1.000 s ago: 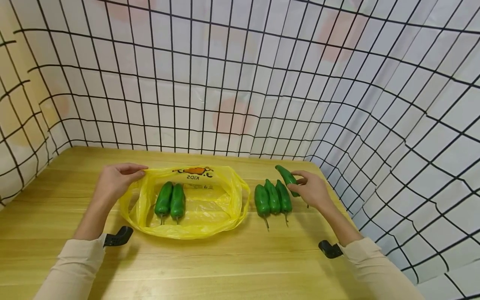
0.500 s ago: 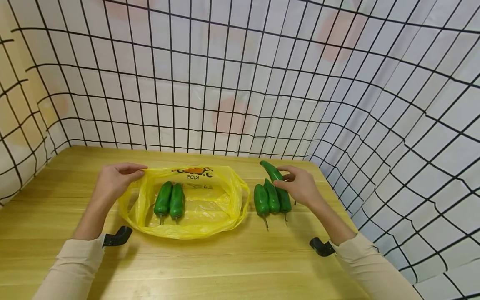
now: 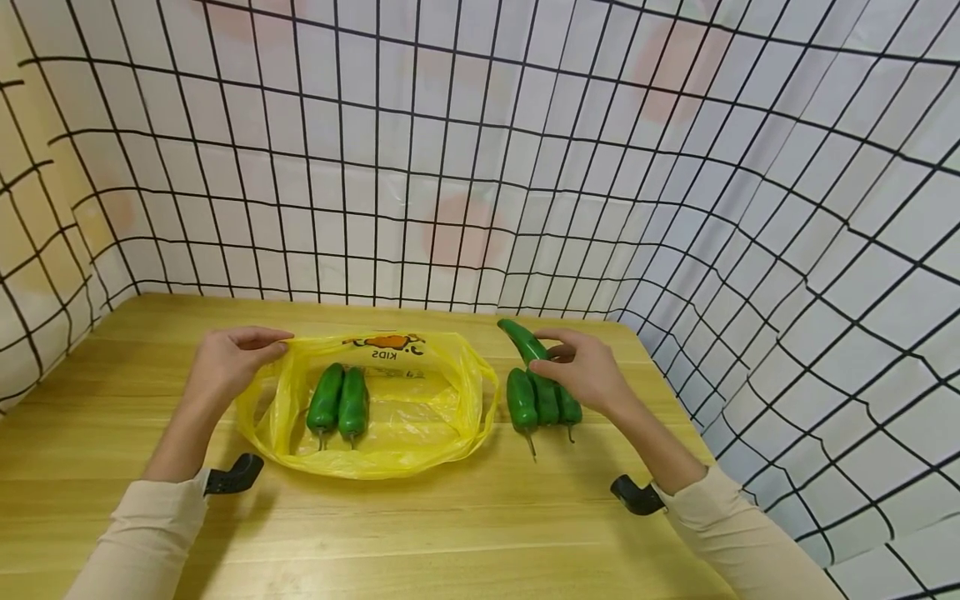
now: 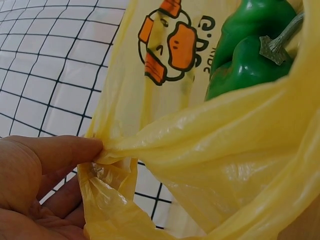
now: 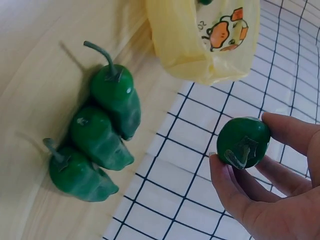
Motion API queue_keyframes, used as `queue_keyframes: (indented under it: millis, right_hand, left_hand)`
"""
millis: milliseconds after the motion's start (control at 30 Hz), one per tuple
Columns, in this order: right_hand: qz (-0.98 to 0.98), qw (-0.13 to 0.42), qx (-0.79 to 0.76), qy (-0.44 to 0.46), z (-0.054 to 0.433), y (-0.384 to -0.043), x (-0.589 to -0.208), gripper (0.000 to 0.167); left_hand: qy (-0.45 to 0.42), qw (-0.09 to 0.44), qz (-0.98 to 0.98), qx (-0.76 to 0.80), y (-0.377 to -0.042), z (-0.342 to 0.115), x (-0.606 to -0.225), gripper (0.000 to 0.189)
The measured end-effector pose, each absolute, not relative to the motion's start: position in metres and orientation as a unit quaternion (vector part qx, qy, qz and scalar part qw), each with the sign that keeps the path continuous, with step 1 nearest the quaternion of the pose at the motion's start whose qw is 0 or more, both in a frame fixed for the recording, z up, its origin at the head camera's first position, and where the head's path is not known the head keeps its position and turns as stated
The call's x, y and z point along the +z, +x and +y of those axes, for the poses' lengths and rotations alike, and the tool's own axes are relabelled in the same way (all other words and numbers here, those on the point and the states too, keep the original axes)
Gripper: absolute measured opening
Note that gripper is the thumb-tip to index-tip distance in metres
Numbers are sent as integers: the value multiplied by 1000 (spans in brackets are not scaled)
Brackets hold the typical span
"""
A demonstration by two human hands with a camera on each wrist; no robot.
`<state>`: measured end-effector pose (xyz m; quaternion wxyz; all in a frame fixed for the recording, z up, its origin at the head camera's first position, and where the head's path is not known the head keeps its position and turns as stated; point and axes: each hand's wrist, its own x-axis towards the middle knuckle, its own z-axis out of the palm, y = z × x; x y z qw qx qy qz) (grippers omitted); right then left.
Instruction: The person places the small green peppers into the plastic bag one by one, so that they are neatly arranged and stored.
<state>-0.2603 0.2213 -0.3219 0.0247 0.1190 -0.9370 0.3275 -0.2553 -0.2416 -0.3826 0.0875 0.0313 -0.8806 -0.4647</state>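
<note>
A yellow plastic bag (image 3: 420,450) lies with its mouth spread wide on the table, and two green peppers (image 3: 326,404) rest side by side inside it. My left hand (image 3: 228,362) pinches the bag's left rim between thumb and fingers; the left wrist view shows the pinched film (image 4: 117,147) up close. Right of the bag, my right hand (image 3: 581,367) holds a green pepper (image 3: 519,340) above a row of three more peppers (image 3: 522,404), partly covering them. In the right wrist view, thumb and fingers grip that held pepper (image 5: 243,142), stem toward the camera.
The wooden table (image 3: 420,542) extends in front of the bag and peppers. A white wall covering with a black grid (image 3: 360,167) rises behind the table and along both sides. Black wrist mounts (image 3: 236,475) stick out from both forearms.
My right hand has moved left with the held pepper, from the right end of the pepper row to above it. The left hand and bag stay almost still.
</note>
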Motion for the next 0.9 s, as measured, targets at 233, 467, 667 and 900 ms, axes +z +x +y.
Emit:
queue_keyframes:
  millis: [233,467,667,900]
  right_hand:
    - [-935,16,328,133,210,-255,-315,52]
    - [-927,-1,344,148,197,-250,-312,49]
    - [-922,-14,348,168,186,-246,-310,49]
    - [-919,-24,349,180,170,-245,-310,49]
  left_hand:
    - [31,88,-881,-464,-255,-242,-383,36]
    - [32,83,-881,-465,-255,-241,-382,38]
    - [24,83,-883,-461,-255,-241,-381,39]
    - [26,82,-882,-463,-255,-242,-381,39]
